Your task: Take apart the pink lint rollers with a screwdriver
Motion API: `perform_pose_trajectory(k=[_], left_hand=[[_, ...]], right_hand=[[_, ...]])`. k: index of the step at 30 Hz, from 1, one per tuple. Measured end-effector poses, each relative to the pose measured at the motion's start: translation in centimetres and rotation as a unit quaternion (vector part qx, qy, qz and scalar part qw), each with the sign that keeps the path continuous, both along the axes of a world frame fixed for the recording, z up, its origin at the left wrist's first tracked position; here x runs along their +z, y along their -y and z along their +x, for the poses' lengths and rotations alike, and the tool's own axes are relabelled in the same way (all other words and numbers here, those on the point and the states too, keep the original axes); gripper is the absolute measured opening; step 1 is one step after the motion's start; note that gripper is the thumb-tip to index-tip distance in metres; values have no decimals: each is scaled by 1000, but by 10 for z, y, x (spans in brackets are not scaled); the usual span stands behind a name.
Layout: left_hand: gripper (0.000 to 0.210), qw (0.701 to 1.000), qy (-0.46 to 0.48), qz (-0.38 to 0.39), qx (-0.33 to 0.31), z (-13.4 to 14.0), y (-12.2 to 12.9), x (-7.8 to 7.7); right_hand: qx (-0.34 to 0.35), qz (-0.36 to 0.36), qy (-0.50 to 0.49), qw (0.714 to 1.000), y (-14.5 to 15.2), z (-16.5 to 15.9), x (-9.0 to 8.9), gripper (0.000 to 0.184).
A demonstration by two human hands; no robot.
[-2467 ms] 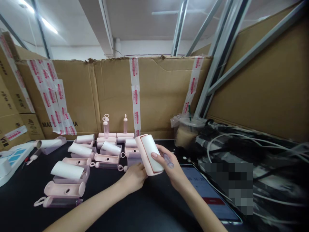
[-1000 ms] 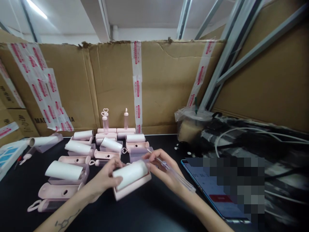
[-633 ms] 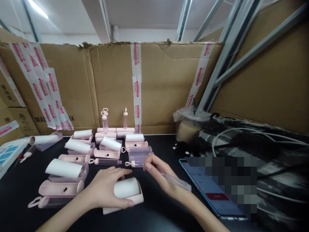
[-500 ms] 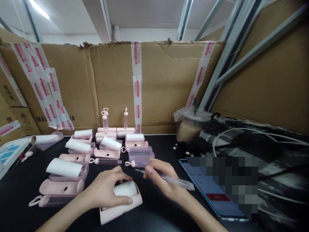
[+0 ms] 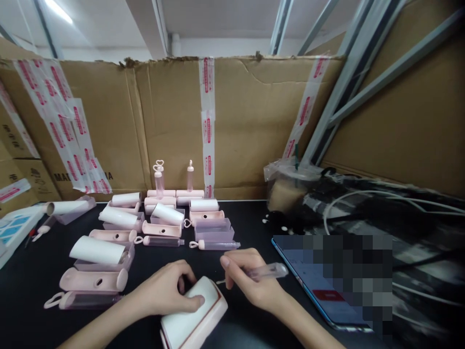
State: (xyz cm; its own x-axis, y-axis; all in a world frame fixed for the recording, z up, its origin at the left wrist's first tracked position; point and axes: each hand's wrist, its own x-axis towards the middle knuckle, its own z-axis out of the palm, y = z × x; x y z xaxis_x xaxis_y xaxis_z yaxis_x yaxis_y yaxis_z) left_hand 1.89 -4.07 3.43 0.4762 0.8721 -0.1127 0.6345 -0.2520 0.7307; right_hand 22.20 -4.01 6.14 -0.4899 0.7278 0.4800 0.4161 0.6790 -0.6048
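A brown cardboard wall point(image 5: 170, 121) patched with printed tape closes off the far side of my black table point(image 5: 250, 327). From my head camera, the only view, I look down at both hands over the near part of the surface.

My left hand point(image 5: 169, 291) grips the white roll point(image 5: 191, 312) with the thumb laid across its top; the roll sits in a pink case point(image 5: 216, 317), tilted in front of me. My right hand point(image 5: 254, 283) holds a clear-handled tool point(image 5: 273, 271) like a pen, its thin tip just beside the case's far end. Whether the tip touches, I cannot tell.

Beyond my hands lie open pink holders point(image 5: 92, 280), a lilac tray point(image 5: 214, 233) and a clear handle with a loop point(image 5: 220, 245). A phone point(image 5: 341, 312) lies to my right.

I judge the step in hand to be tool work at the end of the case. The next move seems to call for a firm left grip and careful aim of the tip, since the rounded case could roll under pressure.
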Motion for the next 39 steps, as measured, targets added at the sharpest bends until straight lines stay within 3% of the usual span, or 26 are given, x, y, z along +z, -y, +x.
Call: perform_pose_trajectory(k=[5, 11, 16, 21, 31, 35, 39], left_hand=[[31, 999, 30, -35, 17, -4, -6, -5], [59, 986, 123, -113, 16, -8, -14, -14], [36, 997, 70, -13, 4, -8, -9, -9], [33, 994, 107, -9, -32, -9, -10, -7], [40, 997, 32, 65, -6, -11, -7, -14], [43, 992, 73, 86, 57, -10, -12, -21], [33, 980, 157, 93, 75, -11, -18, -18]], right_hand=[[14, 1, 90, 996, 0, -6, -2, 44], [30, 126, 232, 964, -1, -15, -14, 26], [15, 221, 273, 936, 4, -20, -26, 19], [16, 271, 278, 921, 11, -27, -35, 20], [-39, 287, 286, 913, 16, -36, -50, 15], [-72, 322, 299, 896, 17, -41, -50, 14], [-90, 340, 268, 897, 12, -40, -44, 20]])
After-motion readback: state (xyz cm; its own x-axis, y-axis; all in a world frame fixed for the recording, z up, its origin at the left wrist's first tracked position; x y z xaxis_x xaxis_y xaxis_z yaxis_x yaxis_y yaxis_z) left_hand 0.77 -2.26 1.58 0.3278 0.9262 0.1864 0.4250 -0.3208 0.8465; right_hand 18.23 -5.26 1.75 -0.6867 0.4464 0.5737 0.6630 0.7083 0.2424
